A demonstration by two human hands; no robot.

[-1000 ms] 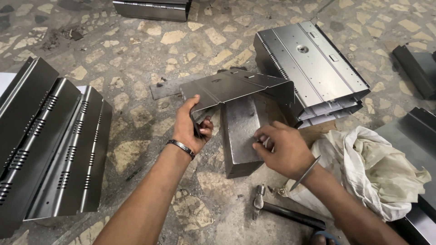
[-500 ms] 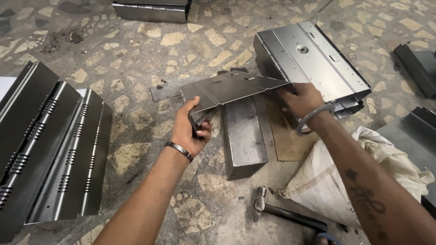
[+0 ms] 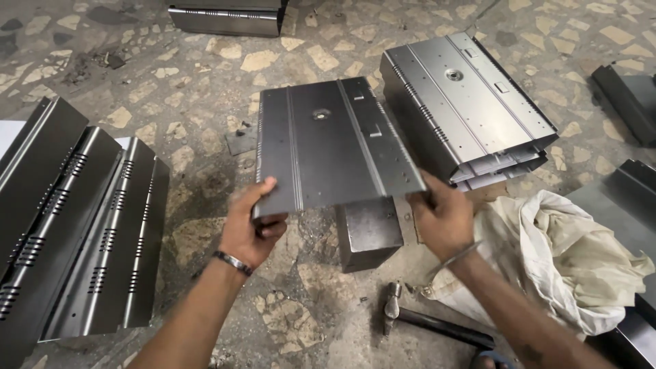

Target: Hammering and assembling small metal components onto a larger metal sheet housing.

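Note:
I hold a grey ribbed sheet-metal panel (image 3: 331, 147) tilted up toward me above the floor. My left hand (image 3: 251, 225) grips its near left corner, thumb on top. My right hand (image 3: 441, 215) grips its near right corner. The panel has a round hole near its middle and small slots on its right side. Under its near edge stands a dark steel block (image 3: 369, 236) on the floor, partly hidden by the panel.
A stack of similar panels (image 3: 471, 102) lies to the right. Folded slotted panels (image 3: 75, 212) lie at the left. A hammer (image 3: 424, 318) rests by a crumpled white cloth (image 3: 553, 256). More metal parts (image 3: 229, 17) lie at the top and at the right edge (image 3: 632, 92).
My right hand moved from the block to the panel's right side, and both hands lifted and tipped the panel from lying flat over the block to facing me.

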